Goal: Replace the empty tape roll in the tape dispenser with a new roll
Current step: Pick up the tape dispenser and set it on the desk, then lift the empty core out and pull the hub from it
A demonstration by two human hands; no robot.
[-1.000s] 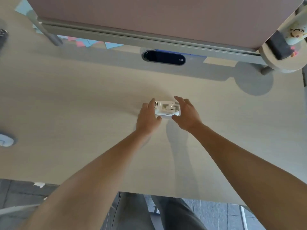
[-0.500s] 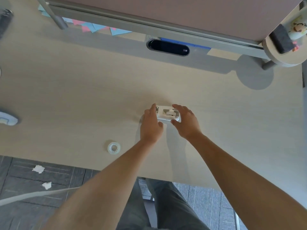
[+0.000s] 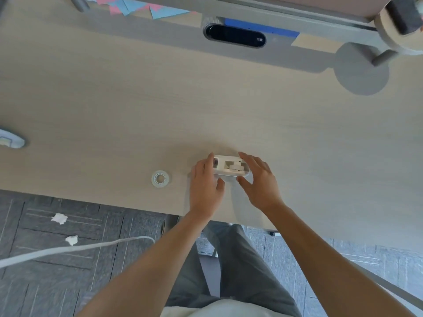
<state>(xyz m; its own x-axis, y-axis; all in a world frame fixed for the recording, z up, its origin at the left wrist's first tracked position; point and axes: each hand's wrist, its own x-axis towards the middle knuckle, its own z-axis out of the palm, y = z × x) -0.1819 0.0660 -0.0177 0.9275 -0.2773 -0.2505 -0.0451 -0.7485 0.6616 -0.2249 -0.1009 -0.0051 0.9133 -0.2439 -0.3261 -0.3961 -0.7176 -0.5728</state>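
Observation:
A white tape dispenser (image 3: 230,167) lies on the light wooden desk (image 3: 297,138), near its front edge. Its top is open and a small white spool shows inside it. My left hand (image 3: 206,181) grips the dispenser's left end, fingers over the cutter side and thumb at the front. My right hand (image 3: 258,181) holds the right end between fingers behind and thumb in front. A clear tape roll (image 3: 160,178) lies flat on the desk, a short way left of my left hand.
A black oval cable port (image 3: 235,35) sits at the desk's back under a partition. A round grey lamp base (image 3: 361,69) stands back right. A white object (image 3: 11,141) lies at the left edge. Paper scraps (image 3: 59,218) and a white cable (image 3: 75,248) lie on the floor.
The camera has tilted down and back, so the desk's front edge, the floor and the clear tape roll have come into view. Both hands stay on the dispenser.

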